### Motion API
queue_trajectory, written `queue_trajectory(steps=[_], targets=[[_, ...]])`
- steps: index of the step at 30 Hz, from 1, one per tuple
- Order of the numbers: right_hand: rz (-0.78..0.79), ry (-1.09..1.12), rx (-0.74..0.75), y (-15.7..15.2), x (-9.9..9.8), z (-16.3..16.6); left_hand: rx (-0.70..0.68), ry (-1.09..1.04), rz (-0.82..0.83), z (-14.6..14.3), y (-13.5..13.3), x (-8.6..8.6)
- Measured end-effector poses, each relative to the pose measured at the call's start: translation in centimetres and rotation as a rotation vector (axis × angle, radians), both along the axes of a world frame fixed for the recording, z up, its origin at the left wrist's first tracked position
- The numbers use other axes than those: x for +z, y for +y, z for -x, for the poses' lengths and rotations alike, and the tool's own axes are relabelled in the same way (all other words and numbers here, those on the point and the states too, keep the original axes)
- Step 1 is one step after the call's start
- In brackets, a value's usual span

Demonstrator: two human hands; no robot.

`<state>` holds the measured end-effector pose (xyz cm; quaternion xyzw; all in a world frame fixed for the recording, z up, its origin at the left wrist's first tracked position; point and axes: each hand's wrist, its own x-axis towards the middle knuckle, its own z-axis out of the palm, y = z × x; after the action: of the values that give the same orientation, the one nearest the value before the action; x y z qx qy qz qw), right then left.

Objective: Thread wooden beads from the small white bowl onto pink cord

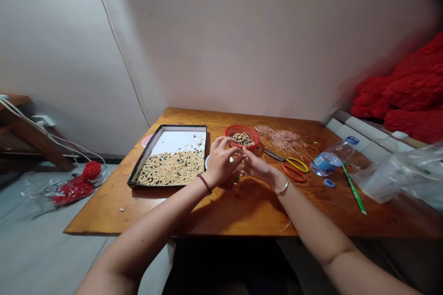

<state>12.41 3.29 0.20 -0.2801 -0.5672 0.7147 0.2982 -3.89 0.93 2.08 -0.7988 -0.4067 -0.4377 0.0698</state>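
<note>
Meeting just nearside of the red basket [256,138], L hand [222,161] & R hand [258,166] show bent, partly spread fingers; whether these pinch anything — can't tell. Basket beads [241,138] lie just beyond the fingers, L hand nearer; heap roundish, no clear long axis. Appearance: small, dark & pale mixed. Tray beads [169,168], L of basket — mostly cream, w/ some black.

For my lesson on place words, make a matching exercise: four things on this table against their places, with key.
1. Black-rimmed rectangular tray
2. Round red plastic basket
3. Scissors with yellow and orange handles
4. Clear plastic bottle with blue label

A. Between tray and scissors
B. Farthest right of these
C. Left of the left hand
D. Between basket and bottle

Pairs: 1-C, 2-A, 3-D, 4-B
</note>
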Motion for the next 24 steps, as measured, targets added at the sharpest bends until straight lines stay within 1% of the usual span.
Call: queue_trajectory(steps=[1, 4, 6, 7, 9, 11, 13, 16, 18, 20, 24], targets=[[0.041, -0.008, -0.002, 0.3, -0.4, 0.0, -0.008, 0.014, 0.045, -0.1, 0.5, 0.0], [0.082, 0.008, -0.096, 0.9, -1.1, -0.1, -0.001, 0.042, 0.142, 0.0, 1.5, -0.3], [0.092, 0.029, -0.086, 1.1, -1.6, 0.1, 0.064, 0.042, 0.184, 0.3, 1.9, -0.6], [0.073, 0.050, -0.104, 1.2, -1.9, 0.3, 0.094, 0.062, 0.217, 0.6, 2.0, -0.7], [0.059, 0.069, -0.144, 1.2, -2.5, 0.7, 0.182, 0.146, 0.331, 1.5, 2.2, -0.7], [0.059, 0.081, -0.168, 1.0, -3.0, 1.1, 0.282, 0.278, 0.417, 2.5, 2.3, -0.6], [0.072, 0.096, -0.174, 0.8, -3.3, 1.3, 0.288, 0.440, 0.464, 3.4, 2.5, -0.6], [0.133, 0.184, -0.170, 0.7, -3.6, 1.2, 0.234, 0.594, 0.524, 4.0, 2.5, -0.5], [0.196, 0.276, -0.156, 0.7, -3.6, 1.1, 0.206, 0.649, 0.570, 3.8, 2.5, -0.4], [0.258, 0.348, -0.131, 0.8, -3.6, 0.9, 0.206, 0.685, 0.613, 3.6, 2.5, -0.3], [0.345, 0.396, -0.117, 0.8, -3.1, 0.7, 0.203, 0.707, 0.642, 3.5, 2.8, -0.4]])
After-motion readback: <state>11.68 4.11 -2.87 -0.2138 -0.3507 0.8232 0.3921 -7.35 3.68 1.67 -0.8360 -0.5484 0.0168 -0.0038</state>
